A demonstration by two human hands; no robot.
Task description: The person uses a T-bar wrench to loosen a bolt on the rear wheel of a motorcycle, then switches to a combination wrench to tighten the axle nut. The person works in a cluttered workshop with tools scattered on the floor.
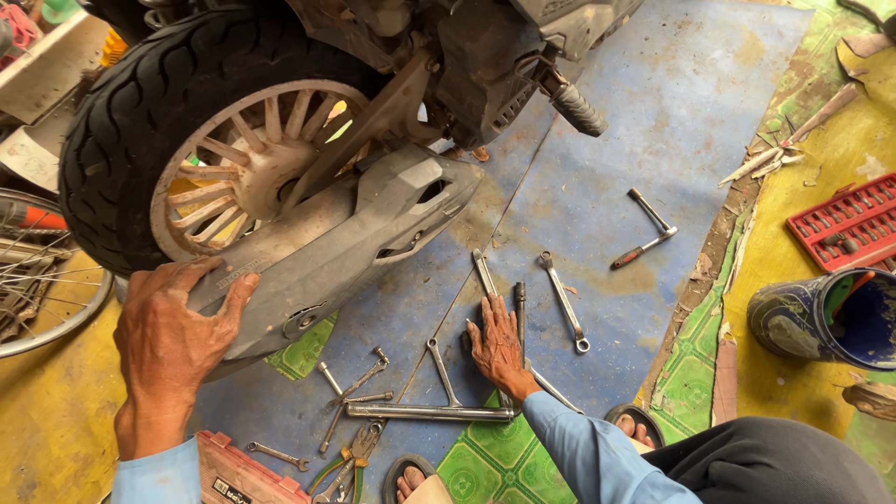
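The long grey plastic side cover (317, 252) of the scooter hangs against the machine beside the black rear tyre with its cream spoked wheel (215, 149), tilted down toward the person. Judging by how it lies, it looks neither fully seated nor fully off: its lower end stands out from the body over the floor, so the work on it seems about midway, with the tools laid out and none of them in use.

The left hand (173, 327) lies flat on the lower end of that grey cover, fingers spread and thumb up along its edge; the grip is wide and presses on the panel rather than closing round it.

The right hand (497, 347) rests palm down on the blue floor mat (653, 112), fingers spread over a couple of long steel wrenches (515, 313). Its grip is open too, touching them without lifting any.

Just beside that hand lies another silver ring spanner (564, 301), and a long steel bar (429, 412) lies across the mat below it. Farther off is an L-shaped driver with a red handle (646, 233). Green-handled pliers (350, 462) lie near a red plastic tool case (238, 471) by the left sleeve. Well apart at the right are a red socket tray (845, 224) and a dark blue bucket (826, 317)
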